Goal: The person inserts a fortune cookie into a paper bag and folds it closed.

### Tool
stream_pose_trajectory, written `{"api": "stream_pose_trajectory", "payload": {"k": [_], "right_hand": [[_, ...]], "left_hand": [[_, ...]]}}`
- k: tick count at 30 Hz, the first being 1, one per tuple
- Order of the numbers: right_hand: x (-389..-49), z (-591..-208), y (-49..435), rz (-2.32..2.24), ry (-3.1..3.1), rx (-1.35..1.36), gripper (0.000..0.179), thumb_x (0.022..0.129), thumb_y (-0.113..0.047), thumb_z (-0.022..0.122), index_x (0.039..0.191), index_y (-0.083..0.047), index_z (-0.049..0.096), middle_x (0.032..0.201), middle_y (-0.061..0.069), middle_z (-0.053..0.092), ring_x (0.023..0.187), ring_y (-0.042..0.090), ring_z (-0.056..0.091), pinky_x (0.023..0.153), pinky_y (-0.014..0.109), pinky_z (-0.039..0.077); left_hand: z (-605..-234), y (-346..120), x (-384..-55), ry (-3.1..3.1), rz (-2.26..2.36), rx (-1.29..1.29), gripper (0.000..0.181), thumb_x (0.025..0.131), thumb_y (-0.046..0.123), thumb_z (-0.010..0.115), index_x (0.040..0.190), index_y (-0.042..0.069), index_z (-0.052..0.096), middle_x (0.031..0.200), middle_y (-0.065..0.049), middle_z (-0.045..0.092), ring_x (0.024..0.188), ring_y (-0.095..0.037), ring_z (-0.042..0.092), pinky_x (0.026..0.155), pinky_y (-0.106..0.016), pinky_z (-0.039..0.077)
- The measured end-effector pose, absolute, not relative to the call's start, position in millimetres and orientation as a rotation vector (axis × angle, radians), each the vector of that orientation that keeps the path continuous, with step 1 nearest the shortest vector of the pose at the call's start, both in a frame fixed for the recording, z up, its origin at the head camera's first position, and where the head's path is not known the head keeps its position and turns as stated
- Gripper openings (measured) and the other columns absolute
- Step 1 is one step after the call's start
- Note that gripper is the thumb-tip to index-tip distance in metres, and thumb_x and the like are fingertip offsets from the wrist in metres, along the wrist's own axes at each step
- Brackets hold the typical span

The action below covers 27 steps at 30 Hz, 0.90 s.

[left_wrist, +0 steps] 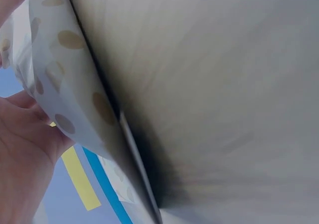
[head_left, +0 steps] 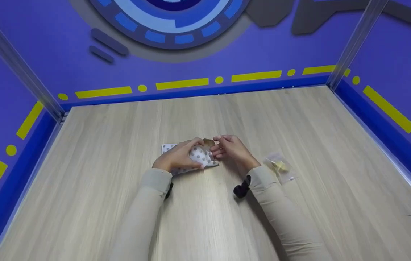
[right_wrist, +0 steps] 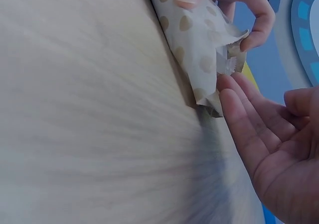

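Note:
A white paper packet with greyish-tan polka dots [head_left: 201, 156] lies on the table, its right end torn or folded open. My left hand [head_left: 179, 156] grips it from above, thumb on the near side and fingers on the far side. In the right wrist view, clear plastic [right_wrist: 228, 65] shows inside the packet's opening. My right hand [head_left: 233, 149] is at that opening with its fingers extended. Their fingertips [right_wrist: 227, 82] touch or nearly touch the plastic, while the thumb stands apart. The left wrist view shows the dotted paper [left_wrist: 70, 84] close up, beside the left palm [left_wrist: 25, 154].
A small clear zip bag [head_left: 281, 167] with something yellow inside lies right of the right forearm. The wooden table [head_left: 118, 203] is bordered by blue-purple walls [head_left: 176, 69] at the back and both sides. Dark straps [head_left: 241, 186] sit on the wrists.

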State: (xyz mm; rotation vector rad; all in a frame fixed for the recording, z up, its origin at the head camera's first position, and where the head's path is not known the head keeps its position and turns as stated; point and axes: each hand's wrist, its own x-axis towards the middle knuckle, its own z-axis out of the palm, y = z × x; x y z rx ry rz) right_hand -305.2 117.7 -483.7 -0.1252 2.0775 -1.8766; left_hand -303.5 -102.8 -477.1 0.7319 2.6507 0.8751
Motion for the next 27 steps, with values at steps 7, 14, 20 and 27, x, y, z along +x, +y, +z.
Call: {"api": "stream_pose_trajectory", "payload": {"k": [7, 14, 20, 27], "right_hand": [[-305, -482, 115, -1.891, 2.003, -0.115, 0.047, 0.105, -0.023, 0.036, 0.141, 0.007, 0.037, 0.101, 0.02, 0.071, 0.072, 0.013, 0.07, 0.07, 0.027, 0.057], [-304, -478, 110, -1.907, 1.964, -0.078, 0.062, 0.105, -0.032, 0.034, 0.15, 0.006, 0.014, 0.107, 0.025, 0.069, 0.075, 0.015, 0.07, 0.073, 0.029, 0.057], [-303, -476, 106, -1.893, 1.972, -0.067, 0.063, 0.106, -0.033, 0.031, 0.152, 0.003, 0.007, 0.112, 0.029, 0.066, 0.077, 0.016, 0.07, 0.074, 0.03, 0.057], [-304, -475, 101, -1.839, 2.001, -0.06, 0.064, 0.105, -0.039, 0.028, 0.153, 0.0, 0.01, 0.118, 0.032, 0.061, 0.088, 0.024, 0.07, 0.079, 0.034, 0.056]], "left_hand": [[-476, -104, -304, 2.644, 0.872, 0.751, 0.071, 0.07, 0.038, 0.085, 0.13, 0.028, 0.047, 0.132, 0.002, 0.055, 0.106, -0.017, 0.052, 0.093, -0.037, 0.043], [-477, -104, -305, 2.623, 0.897, 0.795, 0.069, 0.07, 0.037, 0.085, 0.128, 0.026, 0.049, 0.13, 0.001, 0.056, 0.104, -0.018, 0.052, 0.091, -0.037, 0.043], [-476, -103, -306, 2.617, 0.883, 0.795, 0.068, 0.07, 0.037, 0.085, 0.127, 0.028, 0.048, 0.128, 0.001, 0.056, 0.099, -0.018, 0.053, 0.084, -0.034, 0.044], [-474, -102, -307, 2.612, 0.854, 0.785, 0.067, 0.071, 0.036, 0.084, 0.128, 0.029, 0.048, 0.13, 0.0, 0.055, 0.101, -0.017, 0.053, 0.084, -0.033, 0.045]]}}
